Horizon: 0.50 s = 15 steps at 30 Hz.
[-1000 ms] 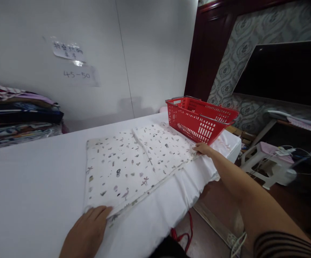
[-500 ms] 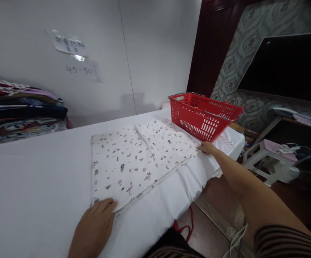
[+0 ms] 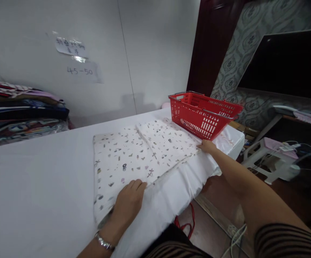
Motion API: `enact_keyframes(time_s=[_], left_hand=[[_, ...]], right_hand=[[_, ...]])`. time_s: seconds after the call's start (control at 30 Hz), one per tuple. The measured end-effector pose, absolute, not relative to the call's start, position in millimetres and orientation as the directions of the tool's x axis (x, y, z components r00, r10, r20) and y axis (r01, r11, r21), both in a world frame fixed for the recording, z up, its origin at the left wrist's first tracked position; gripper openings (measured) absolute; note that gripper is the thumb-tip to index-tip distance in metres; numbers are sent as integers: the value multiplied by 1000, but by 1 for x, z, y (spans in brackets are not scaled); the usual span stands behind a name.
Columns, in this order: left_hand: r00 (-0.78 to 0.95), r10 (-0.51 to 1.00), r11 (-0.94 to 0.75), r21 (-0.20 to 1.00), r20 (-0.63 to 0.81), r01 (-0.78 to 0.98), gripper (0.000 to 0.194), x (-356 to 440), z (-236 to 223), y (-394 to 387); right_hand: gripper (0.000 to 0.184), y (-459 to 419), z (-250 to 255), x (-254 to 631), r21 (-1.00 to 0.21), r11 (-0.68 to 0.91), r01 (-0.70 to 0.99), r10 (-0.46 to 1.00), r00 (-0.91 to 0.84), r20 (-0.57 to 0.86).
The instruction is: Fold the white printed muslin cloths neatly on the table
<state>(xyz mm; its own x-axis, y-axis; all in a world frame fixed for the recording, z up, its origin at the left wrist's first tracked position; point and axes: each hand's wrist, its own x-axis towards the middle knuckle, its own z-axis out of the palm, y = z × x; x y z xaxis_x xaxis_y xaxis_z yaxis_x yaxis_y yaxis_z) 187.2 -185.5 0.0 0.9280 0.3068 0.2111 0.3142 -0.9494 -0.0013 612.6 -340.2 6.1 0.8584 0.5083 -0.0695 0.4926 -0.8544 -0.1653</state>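
A white cloth [image 3: 134, 154] printed with small palms, plants and other motifs lies folded in a flat rectangle on the white-covered table. A raised crease crosses its middle. My left hand [image 3: 130, 200], with a silver bracelet at the wrist, rests on the cloth's near edge, left of the middle, fingers stretched out over the fabric. The cloth's near left corner is partly covered by that hand and wrist. At the near right corner, my right hand [image 3: 207, 146] pinches the cloth's edge, close to a red basket [image 3: 191, 116].
The basket has metal handles and stands at the table's right end. A pile of folded fabrics [image 3: 23, 111] is at the far left. Paper notes [image 3: 81, 71] are taped to the wall. Right of the table [image 3: 37, 186] stands a pink-and-white stool [image 3: 277, 148] with cables on it.
My left hand has slid right along the near edge from the cloth's near left corner. That corner now looks slightly lifted. The right hand keeps its place at the right corner.
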Motion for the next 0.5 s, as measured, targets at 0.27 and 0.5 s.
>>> enact_keyframes(time_s=[0.27,0.5], left_hand=[[952,269,-962,3,147,272,35,178,-2,-187],[949,300,-954,6,100,300,32,182,-1,-187]], right_hand=[[20,-336,9,611,-163,-837,523,527,850,24],[19,-346,3,615,-284,-810,513,541,841,-24]])
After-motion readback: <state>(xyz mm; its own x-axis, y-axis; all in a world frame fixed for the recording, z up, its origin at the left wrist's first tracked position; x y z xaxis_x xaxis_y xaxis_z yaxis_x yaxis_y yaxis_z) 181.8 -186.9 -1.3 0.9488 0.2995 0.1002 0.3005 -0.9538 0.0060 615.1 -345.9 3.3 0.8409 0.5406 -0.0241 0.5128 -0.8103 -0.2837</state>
